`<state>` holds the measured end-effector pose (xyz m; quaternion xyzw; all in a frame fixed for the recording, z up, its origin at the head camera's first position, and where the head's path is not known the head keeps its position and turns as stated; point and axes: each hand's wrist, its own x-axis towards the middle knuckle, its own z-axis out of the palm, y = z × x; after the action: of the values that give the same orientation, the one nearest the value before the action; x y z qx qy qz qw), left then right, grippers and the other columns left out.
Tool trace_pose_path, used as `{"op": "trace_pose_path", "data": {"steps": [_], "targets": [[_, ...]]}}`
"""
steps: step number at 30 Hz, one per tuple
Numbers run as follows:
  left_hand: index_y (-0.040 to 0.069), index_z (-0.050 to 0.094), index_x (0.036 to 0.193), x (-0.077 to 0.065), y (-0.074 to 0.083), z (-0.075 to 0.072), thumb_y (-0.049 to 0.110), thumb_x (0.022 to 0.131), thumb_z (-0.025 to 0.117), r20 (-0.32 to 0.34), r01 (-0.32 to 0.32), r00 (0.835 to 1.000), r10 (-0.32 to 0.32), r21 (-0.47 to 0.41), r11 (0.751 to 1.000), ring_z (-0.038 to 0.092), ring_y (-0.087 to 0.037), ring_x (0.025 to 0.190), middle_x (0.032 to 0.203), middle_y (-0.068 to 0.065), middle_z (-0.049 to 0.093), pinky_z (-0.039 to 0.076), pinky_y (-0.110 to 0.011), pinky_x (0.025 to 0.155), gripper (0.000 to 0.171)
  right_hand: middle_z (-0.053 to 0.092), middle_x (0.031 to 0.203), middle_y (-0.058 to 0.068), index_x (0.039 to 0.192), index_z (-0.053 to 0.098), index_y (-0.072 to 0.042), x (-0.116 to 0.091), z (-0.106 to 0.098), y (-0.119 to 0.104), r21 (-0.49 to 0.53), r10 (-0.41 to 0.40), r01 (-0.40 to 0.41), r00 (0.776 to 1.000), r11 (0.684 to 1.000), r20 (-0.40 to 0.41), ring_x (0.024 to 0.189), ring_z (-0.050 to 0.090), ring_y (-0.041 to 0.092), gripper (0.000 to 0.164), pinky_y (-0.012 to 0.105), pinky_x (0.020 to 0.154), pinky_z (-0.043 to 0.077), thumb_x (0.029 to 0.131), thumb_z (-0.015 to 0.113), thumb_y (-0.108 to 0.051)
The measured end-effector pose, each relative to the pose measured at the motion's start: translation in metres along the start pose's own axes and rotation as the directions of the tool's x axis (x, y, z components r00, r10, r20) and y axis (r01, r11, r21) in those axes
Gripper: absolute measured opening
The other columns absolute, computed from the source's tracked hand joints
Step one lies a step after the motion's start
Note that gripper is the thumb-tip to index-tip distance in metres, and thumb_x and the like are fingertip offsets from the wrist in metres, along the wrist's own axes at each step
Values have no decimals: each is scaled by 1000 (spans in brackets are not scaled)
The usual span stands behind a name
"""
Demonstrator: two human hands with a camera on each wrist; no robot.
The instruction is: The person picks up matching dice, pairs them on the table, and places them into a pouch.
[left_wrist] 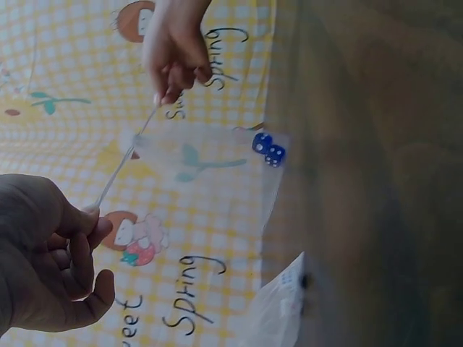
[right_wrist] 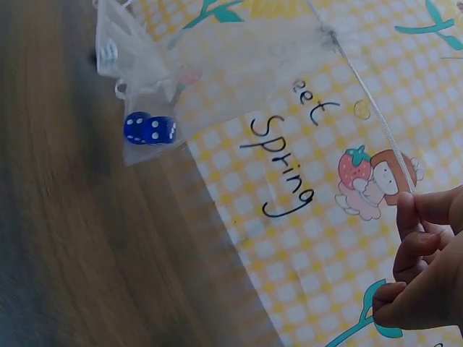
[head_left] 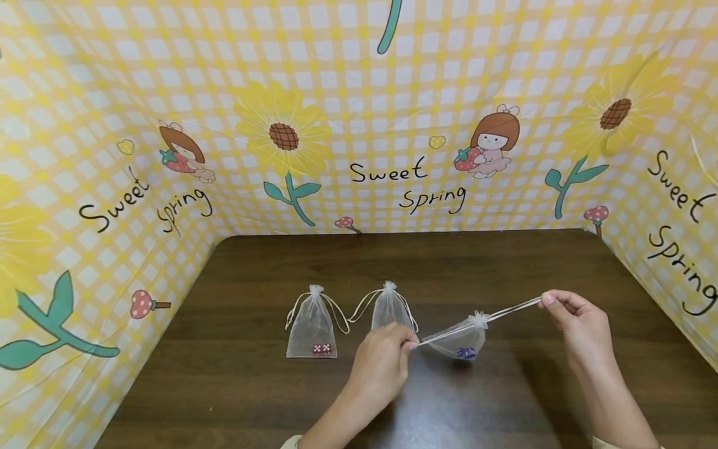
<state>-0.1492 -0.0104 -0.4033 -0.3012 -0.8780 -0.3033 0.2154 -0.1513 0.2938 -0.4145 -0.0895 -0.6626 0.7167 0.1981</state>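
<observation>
A sheer white drawstring pouch [head_left: 457,338] hangs between my two hands, its neck gathered tight. Two blue dice [head_left: 466,353] lie in its bottom corner; the left wrist view shows the same blue dice [left_wrist: 268,150] through the mesh. My left hand [head_left: 382,358] pinches one end of the drawstring [left_wrist: 116,177] between thumb and forefinger. Off to the right, my right hand [head_left: 580,324] pinches the other end, and the cord [right_wrist: 372,101] runs taut from it to the pouch's neck.
A second pouch [head_left: 311,327] with red dice [head_left: 322,349] lies on the dark wooden table [head_left: 235,386] at left. Behind my left hand is a third pouch [head_left: 388,308], partly covered; white dice [left_wrist: 288,279] show in it. A yellow checked cloth [head_left: 336,206] surrounds the table's back and sides.
</observation>
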Motion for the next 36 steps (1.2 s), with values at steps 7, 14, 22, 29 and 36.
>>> {"op": "trace_pose_path", "data": {"steps": [7,14,22,29,36], "targets": [[13,65,74,8,-4,16,7,78,68,28,57,998,-58,15,998,58,-14,66,69,6,58,46,-27,58,8,65,71,-11,79,69,-18,24,6,-3,-92,97,-92,994,991,58,78,57,-2,9,9,69,43,87,66,-22],[12,66,77,29,-23,33,9,81,67,0,118,993,-118,59,991,59,-15,66,69,5,59,47,-29,55,6,63,69,-12,72,69,-20,54,20,11,17,208,-211,973,977,96,56,37,3,22,18,54,28,91,60,-15],[12,67,76,49,-36,57,9,79,67,-49,117,993,-110,171,978,62,-17,69,71,1,64,47,-31,64,5,64,68,-12,72,69,-21,59,30,26,62,282,-289,955,955,96,49,33,4,26,20,50,25,93,56,-13],[14,70,73,59,-40,79,11,76,68,-45,85,996,-77,233,969,62,-15,64,69,3,65,46,-28,56,4,64,67,-17,85,72,-10,39,40,39,-296,188,-174,982,939,21,77,50,0,13,19,66,39,89,60,-15],[17,71,72,67,-43,92,13,75,67,-6,79,997,-82,327,942,62,-16,63,69,4,66,43,-27,56,6,67,73,-5,102,65,9,28,50,54,-478,175,-100,978,873,114,79,52,4,28,23,70,40,88,61,-15]]}}
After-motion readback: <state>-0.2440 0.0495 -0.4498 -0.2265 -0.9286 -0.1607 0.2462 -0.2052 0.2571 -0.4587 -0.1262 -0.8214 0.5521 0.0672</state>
